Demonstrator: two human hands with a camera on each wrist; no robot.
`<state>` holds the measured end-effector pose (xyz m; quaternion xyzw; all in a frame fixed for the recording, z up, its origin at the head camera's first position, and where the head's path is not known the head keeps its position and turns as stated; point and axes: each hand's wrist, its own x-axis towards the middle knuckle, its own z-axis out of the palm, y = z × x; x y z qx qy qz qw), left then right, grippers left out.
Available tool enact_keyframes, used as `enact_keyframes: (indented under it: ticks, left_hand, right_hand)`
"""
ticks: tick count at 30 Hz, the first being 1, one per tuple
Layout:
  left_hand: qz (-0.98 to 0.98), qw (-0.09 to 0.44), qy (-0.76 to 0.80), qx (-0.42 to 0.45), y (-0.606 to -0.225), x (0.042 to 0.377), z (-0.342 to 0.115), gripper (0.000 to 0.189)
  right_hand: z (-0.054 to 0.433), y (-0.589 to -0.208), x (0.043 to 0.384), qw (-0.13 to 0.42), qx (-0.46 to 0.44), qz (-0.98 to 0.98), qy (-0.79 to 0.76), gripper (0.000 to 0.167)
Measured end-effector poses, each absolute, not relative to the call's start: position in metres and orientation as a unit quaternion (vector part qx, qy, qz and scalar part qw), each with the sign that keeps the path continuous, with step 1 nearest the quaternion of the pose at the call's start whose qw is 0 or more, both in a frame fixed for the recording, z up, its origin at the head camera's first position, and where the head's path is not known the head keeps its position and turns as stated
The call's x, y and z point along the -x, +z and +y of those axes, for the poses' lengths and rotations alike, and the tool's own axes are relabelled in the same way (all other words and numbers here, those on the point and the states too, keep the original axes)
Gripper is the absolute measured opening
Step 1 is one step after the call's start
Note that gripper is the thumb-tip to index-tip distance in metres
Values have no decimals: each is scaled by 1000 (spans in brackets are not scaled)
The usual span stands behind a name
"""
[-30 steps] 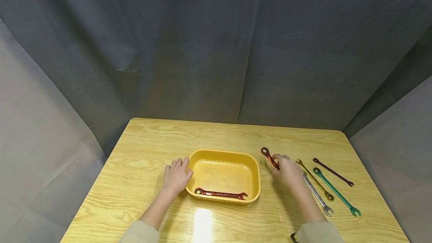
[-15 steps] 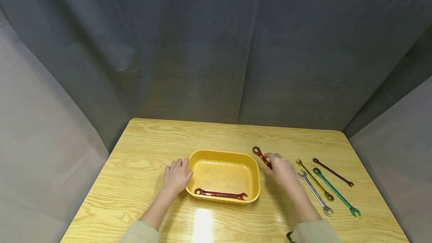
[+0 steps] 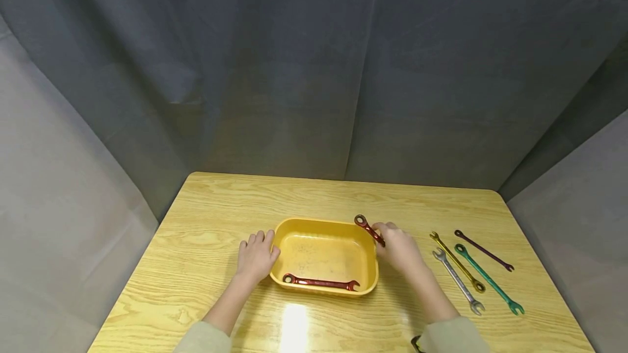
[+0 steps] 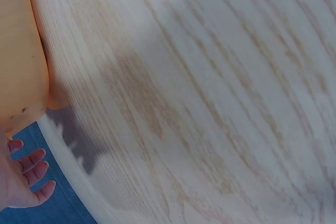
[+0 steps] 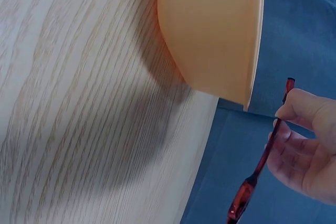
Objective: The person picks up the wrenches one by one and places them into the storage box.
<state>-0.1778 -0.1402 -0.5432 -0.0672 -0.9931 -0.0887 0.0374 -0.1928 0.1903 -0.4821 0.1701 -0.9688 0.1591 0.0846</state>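
Observation:
A yellow plastic tub (image 3: 324,223) stands mid-table with a red ratcheting combination wrench (image 3: 321,283) lying along its near inside wall. My left hand (image 3: 257,257) holds the tub's left rim, thumb over the inner side and fingers outside; the left wrist view shows its fingertips close beside the tub wall. Over the tub's right rim, my right hand (image 3: 398,248) pinches a second red ratcheting combination wrench (image 3: 368,229) between thumb and fingers. Its ring end points away to the left. In the right wrist view this wrench (image 5: 265,153) hangs at a slant, above the rim's level.
Right of the tub lie a silver wrench (image 3: 458,281), a yellow wrench (image 3: 456,260), a green wrench (image 3: 488,278) and a purple wrench (image 3: 483,249), roughly parallel. A grey curtain (image 3: 294,97) hangs behind the wooden table (image 3: 196,244).
My right hand has carried the red wrench leftward, from beside the silver wrench to over the tub's right rim. The silver wrench's upper end is uncovered. My left hand and the tub have stayed put.

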Motion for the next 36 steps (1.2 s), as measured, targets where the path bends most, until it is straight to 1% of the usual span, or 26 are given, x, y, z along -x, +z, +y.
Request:
enact_keyframes:
  ticks: [8,15,24,36]
  left_hand:
    - [-993,41,-91,70,-543,178,-141,31]
    - [-993,39,-91,67,-543,178,-141,30]
    - [-992,47,-93,70,-545,178,-141,29]
    - [-993,36,-93,67,-543,178,-140,30]
  right_hand:
    - [176,-478,191,71,-185,-969,147,39]
    - [165,-478,191,75,-203,-967,133,37]
    - [152,-478,189,81,-223,-963,131,38]
    - [138,-476,188,65,-251,-957,133,38]
